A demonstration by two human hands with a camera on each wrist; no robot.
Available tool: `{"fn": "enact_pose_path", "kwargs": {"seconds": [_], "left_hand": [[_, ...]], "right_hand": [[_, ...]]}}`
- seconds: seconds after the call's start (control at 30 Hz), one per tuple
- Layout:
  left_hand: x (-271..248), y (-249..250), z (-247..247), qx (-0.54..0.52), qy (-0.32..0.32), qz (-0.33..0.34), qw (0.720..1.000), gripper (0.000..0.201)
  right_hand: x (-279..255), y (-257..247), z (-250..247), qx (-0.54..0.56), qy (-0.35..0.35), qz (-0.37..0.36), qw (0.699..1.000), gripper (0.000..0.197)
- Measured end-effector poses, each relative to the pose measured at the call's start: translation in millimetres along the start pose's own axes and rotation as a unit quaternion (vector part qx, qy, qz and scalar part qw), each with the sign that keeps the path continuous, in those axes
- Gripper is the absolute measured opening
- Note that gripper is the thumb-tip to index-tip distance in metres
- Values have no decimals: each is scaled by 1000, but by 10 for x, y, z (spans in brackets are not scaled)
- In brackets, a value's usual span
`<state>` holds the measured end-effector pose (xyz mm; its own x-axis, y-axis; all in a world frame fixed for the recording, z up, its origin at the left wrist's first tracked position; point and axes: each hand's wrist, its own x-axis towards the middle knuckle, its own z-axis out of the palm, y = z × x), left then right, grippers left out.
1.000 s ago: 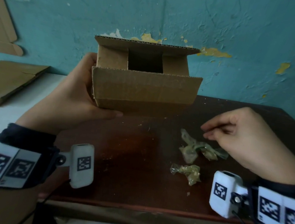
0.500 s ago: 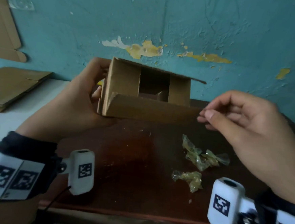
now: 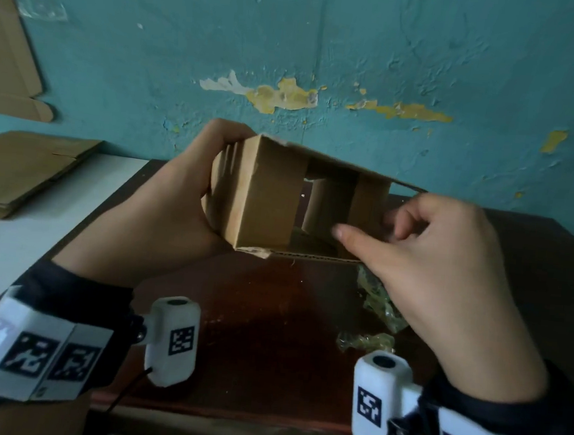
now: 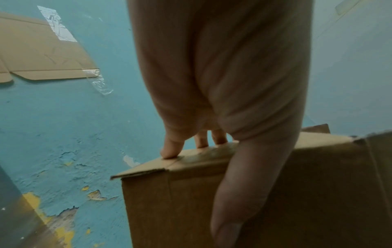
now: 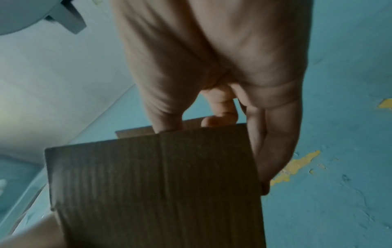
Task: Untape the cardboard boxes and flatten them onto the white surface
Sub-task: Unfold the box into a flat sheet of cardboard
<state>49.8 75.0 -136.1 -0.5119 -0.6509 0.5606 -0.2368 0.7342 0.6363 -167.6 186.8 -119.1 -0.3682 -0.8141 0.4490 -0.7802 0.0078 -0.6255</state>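
A small open cardboard box hangs above the dark table, its open end turned toward me with the inner flaps showing. My left hand grips its left end, fingers over the top edge and thumb underneath. In the left wrist view the fingertips press on the top of the box. My right hand holds the right end, thumb across the front flap and fingers curled behind. The right wrist view shows those fingers hooked over the edge of the box.
The white surface lies to the left, with a stack of flattened cardboard at its back. Crumpled tape wads lie on the brown table under my right hand. A flat cardboard sheet is taped to the blue wall.
The box has tipped so its opening faces me. My right hand left the tape wads, rose to the box's right end and took hold of it.
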Motion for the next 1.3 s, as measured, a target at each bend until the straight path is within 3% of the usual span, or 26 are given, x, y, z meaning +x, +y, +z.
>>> {"fn": "enact_pose_path", "kwargs": {"seconds": [0.2, 0.47, 0.6, 0.67, 0.73, 0.8, 0.87, 0.93, 0.97, 1.13, 1.3], "left_hand": [[2, 18, 19, -2, 4, 47, 999, 73], [28, -61, -34, -23, -3, -5, 1000, 91], [23, -21, -28, -7, 3, -29, 1000, 90], [13, 15, -21, -12, -20, -26, 999, 86], [-7, 79, -15, -117, -42, -39, 991, 76], [-22, 174, -32, -274, -29, -82, 958, 74], [-22, 261, -27, -344, -4, -88, 935, 53], [-4, 347, -3, -279, 18, -103, 955, 25], [8, 372, 10, -228, 28, -118, 966, 21], [24, 236, 28, -13, 80, -189, 979, 89], [15, 214, 65, 20, 78, -206, 975, 87]], "right_hand": [[42, -10, -8, 11, 7, 51, 999, 45], [35, -25, 21, 82, 49, 13, 995, 17], [59, 10, 31, 52, 69, -26, 996, 7], [67, 26, 57, 24, 86, -39, 995, 12], [77, 34, 62, 1, 118, -49, 992, 14], [73, 10, 44, -8, 153, -61, 986, 17], [49, -35, 40, 1, 164, -71, 984, 22], [15, -79, 76, 12, 159, -86, 984, 28], [-1, -95, 107, 11, 153, -90, 984, 30], [-43, -144, 207, -16, 120, -102, 987, 35], [-46, -127, 198, 4, 96, -119, 988, 40]]}}
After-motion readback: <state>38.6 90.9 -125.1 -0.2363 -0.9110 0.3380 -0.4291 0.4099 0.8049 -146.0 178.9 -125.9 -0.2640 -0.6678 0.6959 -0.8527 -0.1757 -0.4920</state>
